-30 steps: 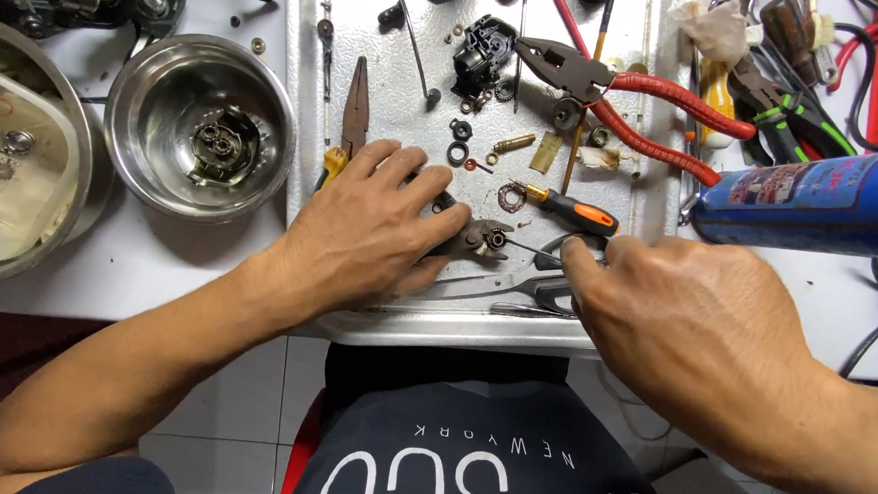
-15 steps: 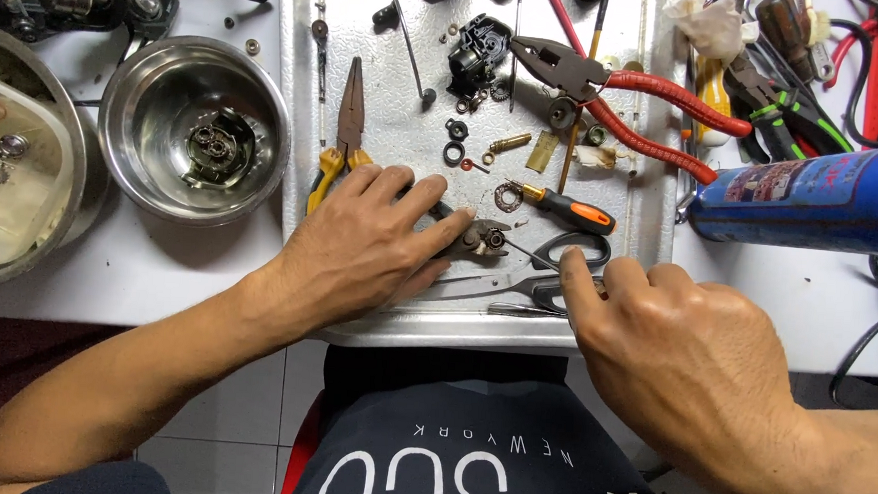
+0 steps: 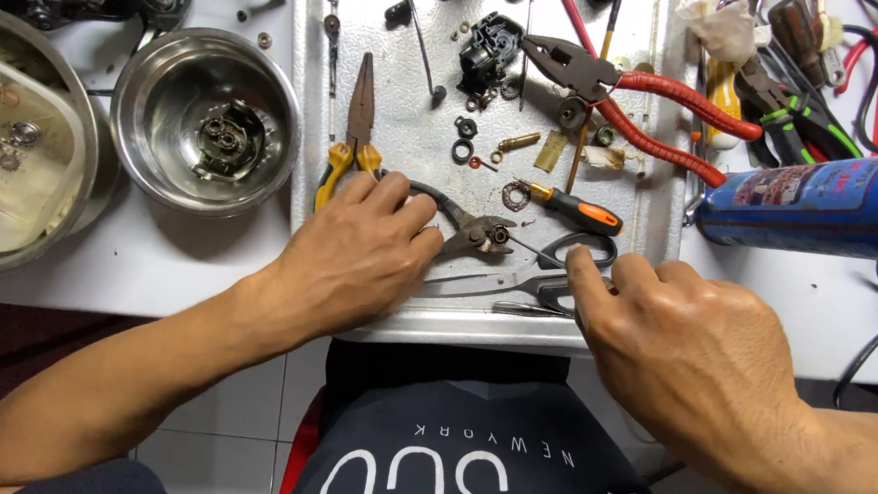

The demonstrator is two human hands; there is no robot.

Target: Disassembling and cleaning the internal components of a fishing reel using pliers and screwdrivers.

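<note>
Grey sheet metal, scratched and cluttered, was the tray [image 3: 405, 135] I worked on. My left hand [image 3: 358, 258] lay closed over the handles of dark pliers [image 3: 472, 231], whose nose gripped a small round metal part [image 3: 501, 235] near the tray's front edge. My right hand [image 3: 684, 345] sat just beside it, fingers pinched narrow on a thin wire-like tool [image 3: 536, 252] that touched that part. Black-handled scissors [image 3: 558, 273] lay under my right fingertips. An orange-handled screwdriver [image 3: 576, 209] rested just behind, red-handled pliers [image 3: 647, 98] farther back, a steel bowl [image 3: 205, 119] off to the left.
</note>
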